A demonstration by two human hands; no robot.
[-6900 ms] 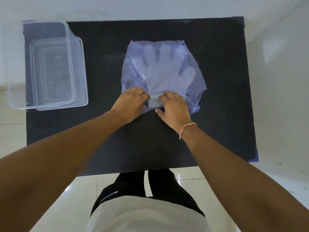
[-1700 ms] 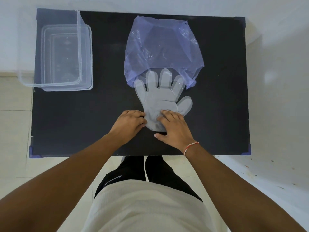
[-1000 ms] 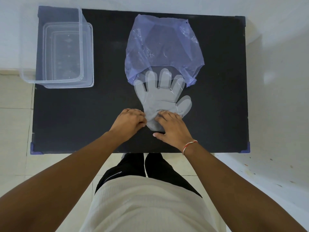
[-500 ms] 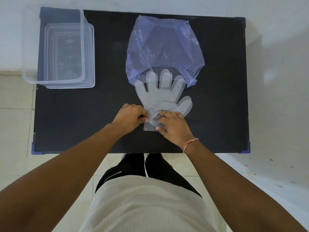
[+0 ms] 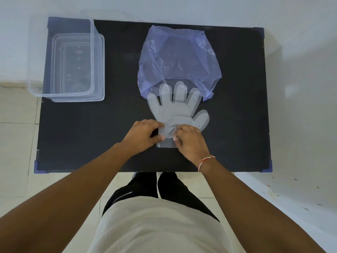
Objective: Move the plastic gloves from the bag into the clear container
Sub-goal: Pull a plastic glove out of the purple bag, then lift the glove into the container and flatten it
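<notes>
A flat stack of translucent grey plastic gloves [image 5: 176, 111] lies on the black table [image 5: 91, 136], fingers pointing away from me and their tips still under the mouth of the purple plastic bag [image 5: 177, 59]. My left hand [image 5: 144, 134] pinches the left side of the glove cuff, which wrinkles between my hands. My right hand [image 5: 189, 140] grips the right side of the cuff. The clear container [image 5: 98, 66] stands at the far left of the table, apart from both hands.
The table's front edge runs just behind my wrists, with blue corner caps [image 5: 39, 168] at both ends. White wall lies beyond the table, tiled floor to the left and below. My legs [image 5: 155, 187] stand close under the front edge.
The gloves have been drawn out of the bag toward me since the earliest frame. In the last second my fingers closed on the cuff and bunched it up.
</notes>
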